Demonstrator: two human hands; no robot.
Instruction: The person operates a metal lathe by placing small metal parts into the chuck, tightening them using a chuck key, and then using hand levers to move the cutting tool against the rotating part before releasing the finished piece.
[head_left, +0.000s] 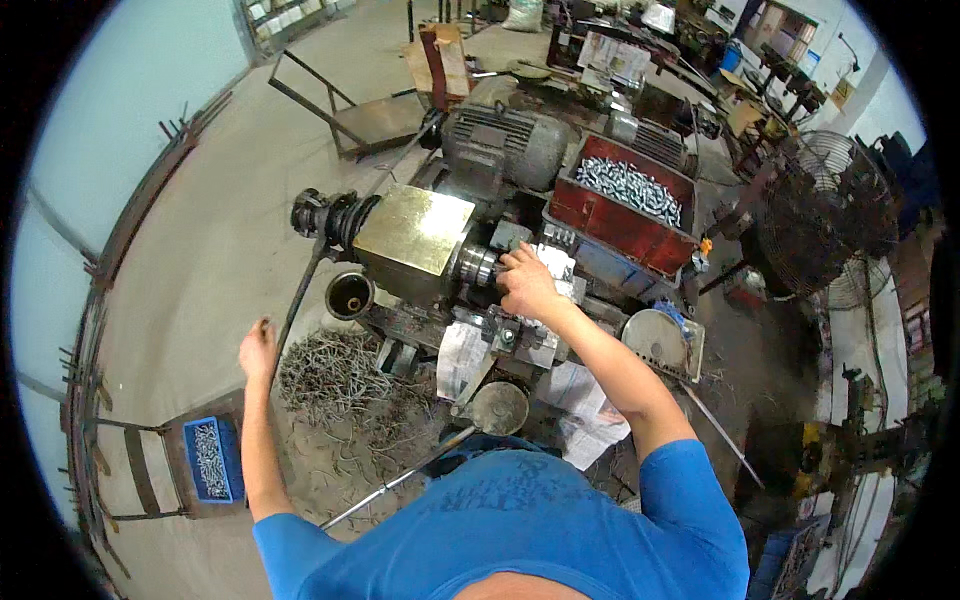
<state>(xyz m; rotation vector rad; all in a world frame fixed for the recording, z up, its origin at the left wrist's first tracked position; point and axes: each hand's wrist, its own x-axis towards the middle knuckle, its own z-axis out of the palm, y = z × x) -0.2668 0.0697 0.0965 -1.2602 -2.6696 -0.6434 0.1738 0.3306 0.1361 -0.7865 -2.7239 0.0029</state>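
My right hand (pixel 528 284) reaches over the lathe, its fingers bent together beside the round metal chuck (pixel 477 266). Whatever those fingers may hold is hidden. Off to the left, my left hand (pixel 258 350) is closed beside a long dark lever (pixel 302 292), with a small dark bit showing at its top that is too small to name. A brass-coloured cover (pixel 415 228) sits on the headstock, left of the chuck. Beyond my right hand, a red bin (pixel 610 214) full of small shiny metal parts (pixel 630 188) rests on a blue crate (pixel 600 264).
Metal scraps (pixel 340 380) are heaped below the lathe. At lower left stands a blue basket (pixel 212 460) of metal parts. A round stool-like disc (pixel 499 408) is close to my body. A large motor (pixel 505 145) lies behind, and a fan (pixel 825 215) stands at right.
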